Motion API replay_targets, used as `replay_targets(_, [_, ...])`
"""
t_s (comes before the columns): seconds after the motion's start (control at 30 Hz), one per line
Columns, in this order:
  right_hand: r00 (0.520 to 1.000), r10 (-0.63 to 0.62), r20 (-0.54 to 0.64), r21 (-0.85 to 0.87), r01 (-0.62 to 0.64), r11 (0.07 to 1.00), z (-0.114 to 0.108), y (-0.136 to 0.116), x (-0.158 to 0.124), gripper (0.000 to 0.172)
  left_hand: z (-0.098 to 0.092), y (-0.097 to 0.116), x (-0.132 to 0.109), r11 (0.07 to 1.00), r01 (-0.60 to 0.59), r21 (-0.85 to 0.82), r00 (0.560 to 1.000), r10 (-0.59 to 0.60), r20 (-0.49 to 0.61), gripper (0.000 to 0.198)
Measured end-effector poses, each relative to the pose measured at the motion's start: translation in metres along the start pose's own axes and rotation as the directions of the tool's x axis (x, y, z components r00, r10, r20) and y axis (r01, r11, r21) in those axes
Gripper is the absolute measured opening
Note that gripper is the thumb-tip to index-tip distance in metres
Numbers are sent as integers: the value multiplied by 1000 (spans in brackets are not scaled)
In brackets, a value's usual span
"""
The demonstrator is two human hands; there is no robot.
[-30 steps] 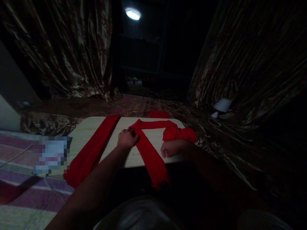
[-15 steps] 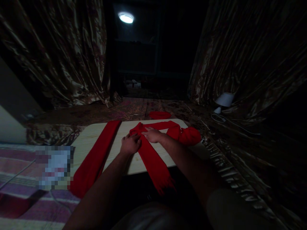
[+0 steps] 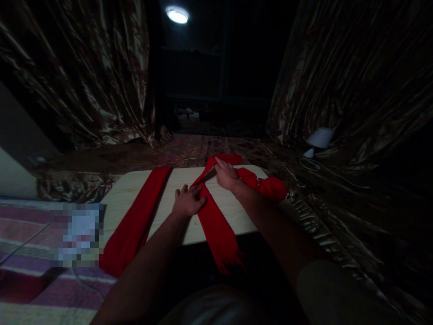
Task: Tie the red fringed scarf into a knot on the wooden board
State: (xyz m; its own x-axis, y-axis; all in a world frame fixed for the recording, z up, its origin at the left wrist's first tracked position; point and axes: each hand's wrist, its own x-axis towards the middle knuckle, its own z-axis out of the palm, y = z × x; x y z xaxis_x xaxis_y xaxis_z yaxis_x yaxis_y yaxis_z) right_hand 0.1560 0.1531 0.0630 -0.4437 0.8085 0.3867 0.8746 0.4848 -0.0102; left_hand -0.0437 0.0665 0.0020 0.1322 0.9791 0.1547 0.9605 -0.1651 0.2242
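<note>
A red fringed scarf (image 3: 218, 225) lies on a pale wooden board, its fringed end hanging over the near edge. My left hand (image 3: 188, 201) rests on the board with fingers spread, its fingertips against the scarf's left edge. My right hand (image 3: 226, 175) grips a raised, slanting part of the scarf near the board's far edge. More red cloth (image 3: 274, 187) is bunched to the right of that hand. Left of my left hand, a long folded red cloth strip (image 3: 140, 216) crosses the board.
The wooden board (image 3: 118, 192) has rounded corners. Another red cloth piece (image 3: 233, 159) lies beyond its far edge. A small white lamp (image 3: 320, 137) with a cord stands at the right. Patterned curtains (image 3: 111, 90) hang at the back. Striped bedding (image 3: 27, 243) is at the left.
My right hand has moved up and away from me, lifting part of the scarf toward the far edge. My left hand has shifted slightly right, its fingers spreading wider.
</note>
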Motion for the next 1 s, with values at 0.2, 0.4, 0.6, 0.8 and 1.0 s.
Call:
replay_targets(0.2, [998, 14, -54, 40, -12, 999, -16, 9, 2, 43, -3, 5, -3, 1000, -14, 5, 1000, 14, 23, 70])
replay_targets(0.4, [995, 2, -99, 72, 5, 997, -25, 2, 1, 39, -5, 6, 3, 988, 149, -45, 989, -149, 17, 73])
replay_targets(0.6, [992, 9, -129, 88, 2, 996, -18, 1, -7, 33, -6, 4, 4, 962, 266, -59, 963, -267, -22, 74])
replay_targets(0.8, [996, -63, -61, 61, 66, 996, -9, 8, -21, 35, -2, 2, 5, 933, 357, -47, 932, -359, -55, 80])
replay_targets(1.0, [999, 3, -49, 7, -3, 1000, -11, 16, -29, 41, -2, 1, 2, 947, 318, -46, 942, -321, -99, 70])
